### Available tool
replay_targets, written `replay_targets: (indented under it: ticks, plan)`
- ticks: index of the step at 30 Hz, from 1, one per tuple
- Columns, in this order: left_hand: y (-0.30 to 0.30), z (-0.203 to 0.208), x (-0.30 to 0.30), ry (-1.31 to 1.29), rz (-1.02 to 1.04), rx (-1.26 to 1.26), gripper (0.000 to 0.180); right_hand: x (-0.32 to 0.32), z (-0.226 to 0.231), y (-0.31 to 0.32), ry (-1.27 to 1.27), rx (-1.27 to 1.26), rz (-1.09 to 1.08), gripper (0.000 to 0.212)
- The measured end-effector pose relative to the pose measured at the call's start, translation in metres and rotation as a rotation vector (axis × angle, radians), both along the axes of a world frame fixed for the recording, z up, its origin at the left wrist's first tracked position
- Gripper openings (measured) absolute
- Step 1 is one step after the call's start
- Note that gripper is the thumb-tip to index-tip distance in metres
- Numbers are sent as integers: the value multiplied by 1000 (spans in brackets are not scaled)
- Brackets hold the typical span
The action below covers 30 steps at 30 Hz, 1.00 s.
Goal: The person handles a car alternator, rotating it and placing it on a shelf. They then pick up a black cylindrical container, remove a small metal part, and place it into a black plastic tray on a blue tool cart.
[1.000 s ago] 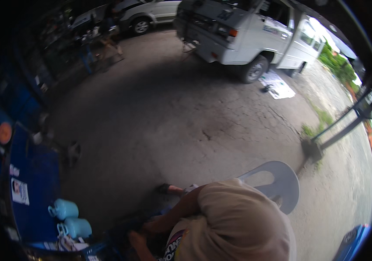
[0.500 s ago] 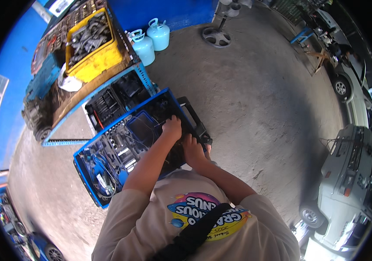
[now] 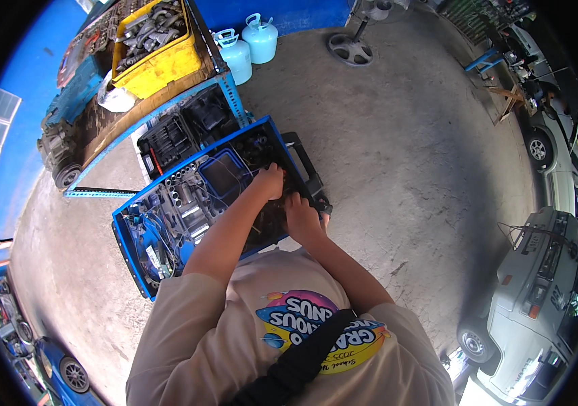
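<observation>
Both my hands are inside the right part of a long blue tool tray (image 3: 189, 164), over a dark compartment. My left hand (image 3: 271, 181) is closed, with its fingertips down among dark pieces I cannot make out. Close beside it, nearer to me, my right hand (image 3: 304, 218) is also closed, its fingers bent down into the tray. Whatever either hand grips is hidden. Left of my hands lies a small blue-rimmed bin (image 3: 224, 174) with a thin cable over it. Farther left are shiny sockets (image 3: 175, 191) and a tangle of blue cables (image 3: 151, 238).
A black case (image 3: 306, 162) stands against the tray's right end. Beyond the tray is a blue-framed workbench (image 3: 113, 135) with a yellow crate (image 3: 157, 78) of metal parts. Two light-blue gas cylinders (image 3: 260, 40) stand behind. Parked vehicles (image 3: 532, 291) line the right.
The view has shifted, so the tray and bench sit higher in the picture. Both hands stay in the same part of the tray, with only slight movement.
</observation>
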<state>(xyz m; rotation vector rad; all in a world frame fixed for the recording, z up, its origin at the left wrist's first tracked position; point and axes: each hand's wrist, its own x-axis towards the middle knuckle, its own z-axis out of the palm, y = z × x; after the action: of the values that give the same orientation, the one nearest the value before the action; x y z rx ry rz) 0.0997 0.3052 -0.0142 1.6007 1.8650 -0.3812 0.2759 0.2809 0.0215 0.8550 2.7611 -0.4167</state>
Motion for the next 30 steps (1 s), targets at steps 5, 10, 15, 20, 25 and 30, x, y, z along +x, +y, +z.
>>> replay_targets:
  ticks: [5,10,15,20,25,30]
  plan:
    - [-60,28,-1,-122,75,487,55,21,8,-3,175,-89,-80,56]
    - [-145,66,9,-251,318,649,61,32,5,13,465,41,-234,54]
    - [-189,61,30,-260,878,571,61,16,-11,50,393,-216,-390,47]
    - [-184,34,27,-549,1178,412,52,-4,-12,72,199,-231,-385,44]
    - [-189,26,16,-910,1318,308,53,-18,4,74,99,-269,-377,40]
    - [-195,21,36,-739,1304,324,47,-10,0,65,234,-399,-376,36]
